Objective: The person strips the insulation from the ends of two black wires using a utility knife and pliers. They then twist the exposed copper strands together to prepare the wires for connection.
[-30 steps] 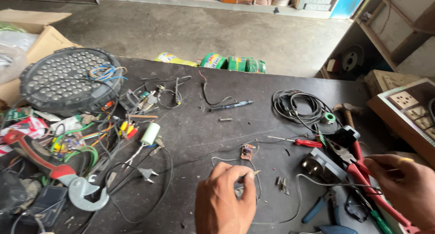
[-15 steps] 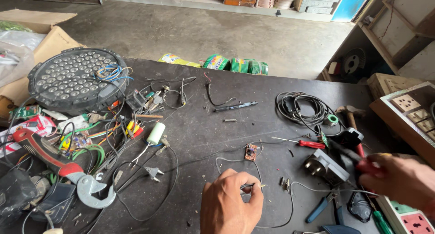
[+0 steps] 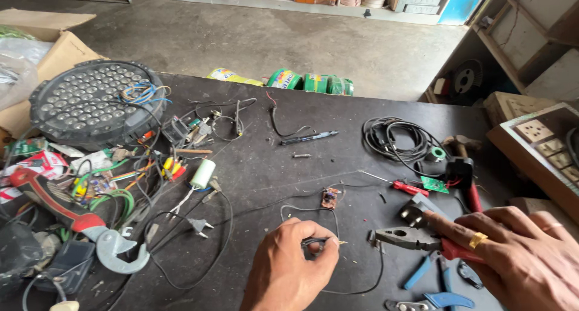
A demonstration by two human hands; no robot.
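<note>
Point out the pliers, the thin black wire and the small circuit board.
pliers (image 3: 403,237), head view, on the grey metal head.
thin black wire (image 3: 315,241), head view, on the stretch pinched in the left hand.
small circuit board (image 3: 330,197), head view, on its brown face.

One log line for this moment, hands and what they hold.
left hand: pinching black wire end | right hand: holding red-handled pliers, jaws toward wire | surface: dark table | nearby: blue pliers

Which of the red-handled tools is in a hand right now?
The pliers, gripped by the right hand. The red screwdriver and the big red-handled tool at the left both lie untouched on the table.
</note>
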